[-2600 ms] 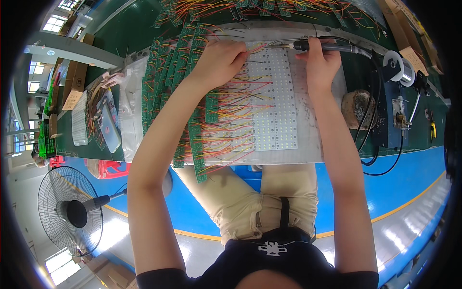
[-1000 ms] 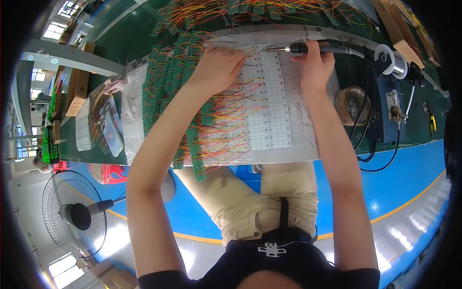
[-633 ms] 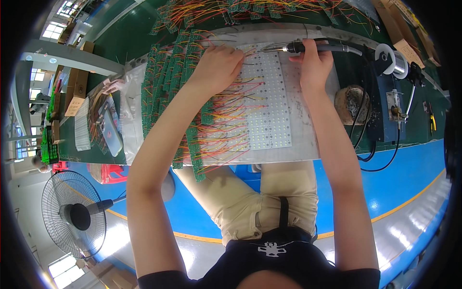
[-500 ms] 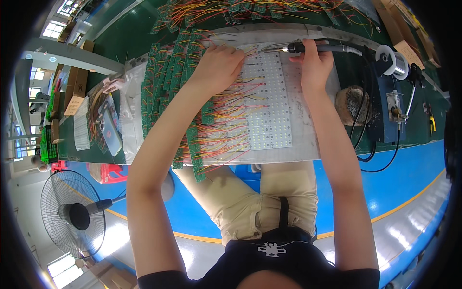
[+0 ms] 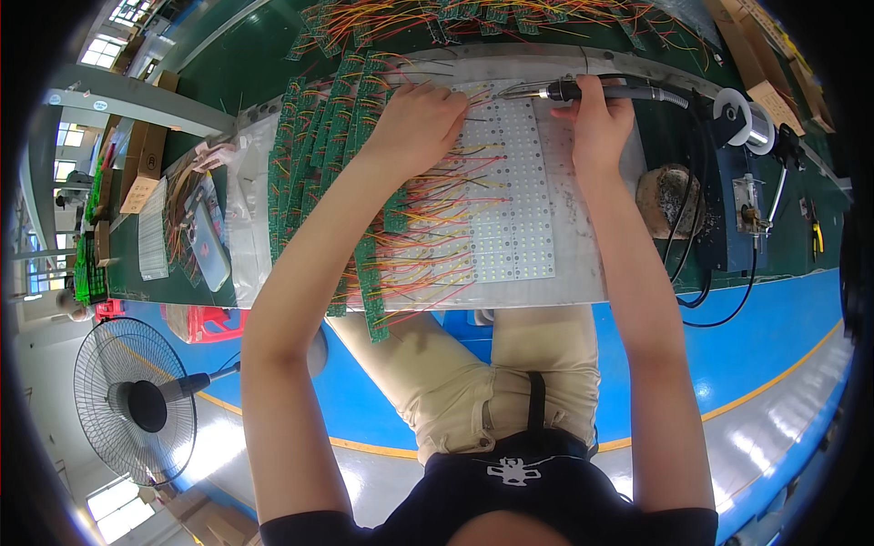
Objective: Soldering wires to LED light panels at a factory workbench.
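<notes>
My right hand (image 5: 603, 127) grips a soldering iron (image 5: 566, 90) by its black handle, tip pointing left. The tip is at the top of a white LED panel (image 5: 528, 196) with rows of small dots. Closed in a pinch, my left hand (image 5: 417, 127) holds thin wires (image 5: 477, 96) beside the tip; its fingertips are partly hidden. Red and yellow wires (image 5: 442, 238) run from green circuit boards (image 5: 369, 282) onto the panel's left part. Several of these boards lie in long strips under and left of my left forearm.
A solder spool (image 5: 754, 123) on a stand is at the right, near a round tip-cleaning pot (image 5: 667, 200) and the iron's black cables. More wired boards (image 5: 492, 14) lie along the back. A phone (image 5: 209, 250) rests at the left, and a fan (image 5: 137, 405) stands beyond the table edge.
The view has shifted very slightly. Both hands and the soldering iron keep nearly the same places over the panel.
</notes>
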{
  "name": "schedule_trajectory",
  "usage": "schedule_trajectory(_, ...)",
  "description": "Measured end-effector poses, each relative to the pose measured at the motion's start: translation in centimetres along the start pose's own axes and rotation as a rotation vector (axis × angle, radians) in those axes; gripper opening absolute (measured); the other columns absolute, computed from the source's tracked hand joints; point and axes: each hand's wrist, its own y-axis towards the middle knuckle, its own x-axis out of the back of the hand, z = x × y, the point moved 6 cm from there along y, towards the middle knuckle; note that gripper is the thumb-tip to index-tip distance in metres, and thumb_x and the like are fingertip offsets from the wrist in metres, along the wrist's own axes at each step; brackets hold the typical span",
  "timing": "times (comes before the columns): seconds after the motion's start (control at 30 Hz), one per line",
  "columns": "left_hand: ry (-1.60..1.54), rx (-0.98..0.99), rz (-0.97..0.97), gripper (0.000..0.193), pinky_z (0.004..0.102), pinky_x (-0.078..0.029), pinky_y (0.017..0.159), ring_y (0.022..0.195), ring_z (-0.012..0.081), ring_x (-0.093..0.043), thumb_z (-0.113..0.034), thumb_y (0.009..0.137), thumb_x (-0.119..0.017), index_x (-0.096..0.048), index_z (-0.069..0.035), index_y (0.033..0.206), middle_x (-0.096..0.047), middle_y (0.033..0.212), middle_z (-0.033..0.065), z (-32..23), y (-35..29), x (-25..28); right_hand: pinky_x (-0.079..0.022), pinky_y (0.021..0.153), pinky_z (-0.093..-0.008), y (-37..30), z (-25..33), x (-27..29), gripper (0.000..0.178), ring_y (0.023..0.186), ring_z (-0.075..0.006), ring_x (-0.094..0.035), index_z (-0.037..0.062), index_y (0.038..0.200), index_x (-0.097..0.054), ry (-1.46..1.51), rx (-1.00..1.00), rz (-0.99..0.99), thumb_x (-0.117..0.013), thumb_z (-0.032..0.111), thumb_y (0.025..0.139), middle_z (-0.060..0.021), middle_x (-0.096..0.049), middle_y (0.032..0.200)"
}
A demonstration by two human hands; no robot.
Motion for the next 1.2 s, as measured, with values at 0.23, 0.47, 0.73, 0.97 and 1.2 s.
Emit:
schedule_trajectory(0.23,0.025,-0.006,-0.001,0.01,0.0399,-0.044,0.075,0.081,0.0259,-0.059,-0.016,0.084,-0.054,-0.057,-0.007,0.083,-0.059,0.077,0.0083,-0.07,-0.04,-0.01,-0.052,0.045,-0.0272,0.0,-0.07,-0.02,0.011,0.047,-0.0063,-0.045,-0.0004,0.077,-0.053,-0.01,-0.002,0.002,-0.059,0.008,0.081,-0.0019,-0.049,0.061)
schedule_trajectory(0.47,-0.021,-0.002,-0.003,0.007,0.0415,-0.042,0.074,0.08,0.0286,-0.056,-0.011,0.083,-0.052,-0.054,-0.005,0.086,-0.057,0.078,0.0098,-0.08,-0.14,-0.05,-0.052,0.045,-0.0286,0.09,-0.13,0.13,0.013,0.049,-0.0115,-0.051,-0.0033,0.075,-0.052,0.027,-0.011,-0.002,-0.059,0.007,0.08,-0.0055,-0.051,0.062)
schedule_trajectory(0.73,0.001,-0.005,-0.002,0.007,0.0412,-0.041,0.074,0.08,0.0279,-0.056,-0.012,0.083,-0.052,-0.054,-0.006,0.086,-0.056,0.078,0.0092,-0.18,-0.13,0.01,-0.052,0.045,-0.0288,0.16,-0.31,0.14,0.013,0.048,-0.0114,-0.05,-0.0034,0.076,-0.052,0.066,-0.019,0.02,-0.059,0.007,0.08,-0.0059,-0.05,0.062)
schedule_trajectory(0.97,0.001,-0.012,0.011,0.007,0.0406,-0.041,0.075,0.08,0.0277,-0.056,-0.013,0.084,-0.052,-0.053,-0.006,0.086,-0.055,0.078,0.0091,-0.19,-0.12,0.01,-0.052,0.046,-0.0288,0.08,-0.21,0.08,0.014,0.051,-0.0129,-0.053,-0.0043,0.078,-0.052,0.078,-0.032,0.0,-0.059,0.007,0.08,-0.0074,-0.053,0.066)
schedule_trajectory(1.2,0.006,-0.014,0.01,0.007,0.0403,-0.041,0.075,0.08,0.0276,-0.056,-0.013,0.083,-0.052,-0.053,-0.006,0.087,-0.055,0.078,0.0089,-0.2,-0.13,0.05,-0.053,0.047,-0.0288,0.1,-0.3,0.06,0.014,0.053,-0.0133,-0.055,-0.0044,0.079,-0.052,0.058,-0.035,0.006,-0.059,0.008,0.08,-0.0091,-0.055,0.069)
